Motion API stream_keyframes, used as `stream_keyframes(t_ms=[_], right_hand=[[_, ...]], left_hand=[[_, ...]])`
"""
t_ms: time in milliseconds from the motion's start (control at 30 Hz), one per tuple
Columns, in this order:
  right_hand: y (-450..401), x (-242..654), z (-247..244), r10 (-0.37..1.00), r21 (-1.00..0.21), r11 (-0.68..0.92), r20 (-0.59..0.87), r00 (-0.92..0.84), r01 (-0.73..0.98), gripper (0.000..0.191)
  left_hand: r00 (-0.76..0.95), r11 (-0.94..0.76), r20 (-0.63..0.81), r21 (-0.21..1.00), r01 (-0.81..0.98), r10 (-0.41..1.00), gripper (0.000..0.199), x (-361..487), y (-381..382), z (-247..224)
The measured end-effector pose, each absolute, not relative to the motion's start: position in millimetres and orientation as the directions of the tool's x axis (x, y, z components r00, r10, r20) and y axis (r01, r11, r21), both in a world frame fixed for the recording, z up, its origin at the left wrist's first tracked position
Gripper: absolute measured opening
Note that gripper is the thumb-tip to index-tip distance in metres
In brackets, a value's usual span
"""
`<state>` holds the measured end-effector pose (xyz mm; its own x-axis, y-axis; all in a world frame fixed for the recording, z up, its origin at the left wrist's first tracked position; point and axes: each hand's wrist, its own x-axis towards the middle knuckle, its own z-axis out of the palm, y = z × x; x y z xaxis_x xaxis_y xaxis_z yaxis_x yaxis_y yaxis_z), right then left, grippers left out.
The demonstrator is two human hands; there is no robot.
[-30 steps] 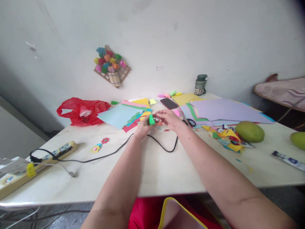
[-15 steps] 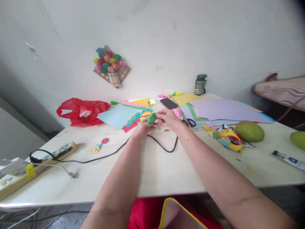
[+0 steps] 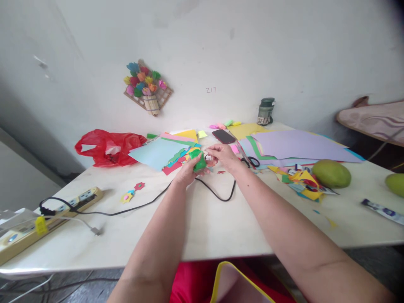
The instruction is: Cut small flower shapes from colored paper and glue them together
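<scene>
A glossy green lump (image 3: 198, 160), whose kind I cannot make out, sits in my left hand (image 3: 188, 171), the thumb lying over it. Just right of it, my right hand (image 3: 222, 155) has thumb and forefinger brought together by the lump's edge. Something small and whitish shows under the right fingers, too small to name. Behind the hands lie cut paper pieces (image 3: 172, 166) in red, blue and green. A black cord (image 3: 217, 197) loops on the table below the wrists, and black-handled scissors (image 3: 253, 162) lie right of my right hand.
Coloured paper sheets (image 3: 293, 143) are stacked at right, near a phone (image 3: 223, 136). Paper scraps (image 3: 303, 183) and a green fruit (image 3: 331, 173) lie in front. On the left are a red plastic bag (image 3: 126, 143), paper flowers (image 3: 128, 196) and a power strip (image 3: 75, 202).
The green lump has turned in my left hand and shows a broader side, slightly lower and further left. My left thumb now lies across it. The right hand has hardly moved.
</scene>
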<state>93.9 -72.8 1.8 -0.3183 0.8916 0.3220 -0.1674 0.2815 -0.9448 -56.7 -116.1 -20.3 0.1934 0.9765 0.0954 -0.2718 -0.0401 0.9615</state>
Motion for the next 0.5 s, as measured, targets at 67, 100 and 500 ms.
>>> stream_keyframes(t_ms=[67, 100, 500], right_hand=[[-71.2, 94.7, 2.2, 0.896, -0.945, 0.272, 0.318, -0.311, -0.184, 0.025], [-70.5, 94.8, 2.2, 0.898, -0.946, 0.262, 0.311, -0.31, -0.191, 0.026], [-72.7, 100.7, 6.7, 0.92, -0.927, -0.018, 0.13, -0.369, -0.374, 0.009]], left_hand=[[0.193, -0.03, 0.088, 0.959, -0.283, 0.977, 0.043, -56.7, -116.0, -21.2], [0.178, -0.029, 0.084, 0.956, -0.291, 0.98, 0.042, -56.6, -116.2, -21.5], [0.025, -0.07, 0.074, 0.987, -0.142, 0.997, 0.044, -53.7, -118.9, -19.6]])
